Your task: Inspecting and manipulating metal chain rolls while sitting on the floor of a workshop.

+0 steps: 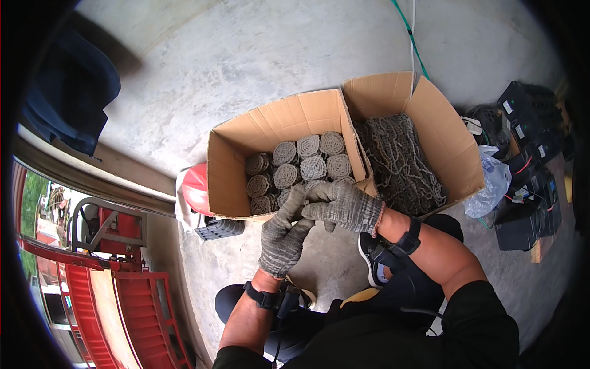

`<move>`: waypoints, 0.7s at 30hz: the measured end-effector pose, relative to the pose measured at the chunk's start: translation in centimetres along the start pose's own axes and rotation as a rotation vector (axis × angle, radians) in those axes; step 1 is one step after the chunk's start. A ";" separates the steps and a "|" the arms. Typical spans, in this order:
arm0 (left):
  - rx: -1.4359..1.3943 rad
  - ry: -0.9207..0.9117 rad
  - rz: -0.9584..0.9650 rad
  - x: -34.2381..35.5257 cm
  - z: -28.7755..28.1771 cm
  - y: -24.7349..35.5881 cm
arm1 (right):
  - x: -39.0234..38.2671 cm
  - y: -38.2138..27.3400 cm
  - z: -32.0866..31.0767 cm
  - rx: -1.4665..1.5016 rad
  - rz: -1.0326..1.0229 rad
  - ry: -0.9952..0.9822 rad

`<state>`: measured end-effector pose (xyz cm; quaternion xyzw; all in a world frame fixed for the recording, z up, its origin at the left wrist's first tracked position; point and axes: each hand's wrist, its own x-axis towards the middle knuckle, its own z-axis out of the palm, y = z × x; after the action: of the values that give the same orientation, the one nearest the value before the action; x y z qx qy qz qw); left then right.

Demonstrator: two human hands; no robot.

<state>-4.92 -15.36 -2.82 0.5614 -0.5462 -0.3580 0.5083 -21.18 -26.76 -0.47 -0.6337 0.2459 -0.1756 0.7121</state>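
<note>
Both my hands wear grey knit gloves and meet at the front edge of the left cardboard box (264, 126). My left hand (284, 240) has its fingers bent, thumb and fingertips drawn together against the other glove. From the right, my right hand (347, 206) reaches across with its fingers closed at the left fingertips. Anything pinched between them is too small or hidden to make out. Beyond the hands, several rolled-up grey chains (284, 176) stand in rows in this box. Loose lengths of dark chain (402, 160) fill the right cardboard box (444, 126).
A red rounded object (196, 189) and a black crate (220, 229) sit left of the boxes. To the right are a clear plastic bag (490, 181) and several black batteries (521, 224). Red machinery (138, 301) stands beyond the doorway at left. A green cable (410, 34) lies behind.
</note>
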 end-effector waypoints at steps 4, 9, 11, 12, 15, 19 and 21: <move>-0.050 0.020 -0.011 0.0 0.1 0.0 | -0.1 0.0 0.4 0.061 -0.046 0.033; -0.099 0.044 -0.055 0.1 0.4 0.6 | 0.0 0.4 0.6 0.145 -0.065 0.038; -0.139 0.039 -0.078 0.2 0.5 0.8 | 0.1 1.0 0.5 0.128 -0.107 0.048; -0.178 0.034 -0.102 0.2 0.5 0.9 | 0.2 1.2 0.5 0.112 -0.149 0.057; -0.178 0.044 -0.076 0.2 0.5 1.3 | 0.0 0.7 0.6 0.112 -0.152 0.062; -0.124 0.078 -0.018 0.3 0.6 0.4 | -0.3 0.2 0.9 0.216 -0.100 0.070; -0.257 0.094 -0.118 0.4 0.7 0.1 | -0.1 0.8 0.9 0.088 -0.261 0.118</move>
<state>-5.60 -15.83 -2.82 0.5389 -0.4377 -0.4275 0.5790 -20.78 -25.83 -1.17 -0.6168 0.1950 -0.3143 0.6948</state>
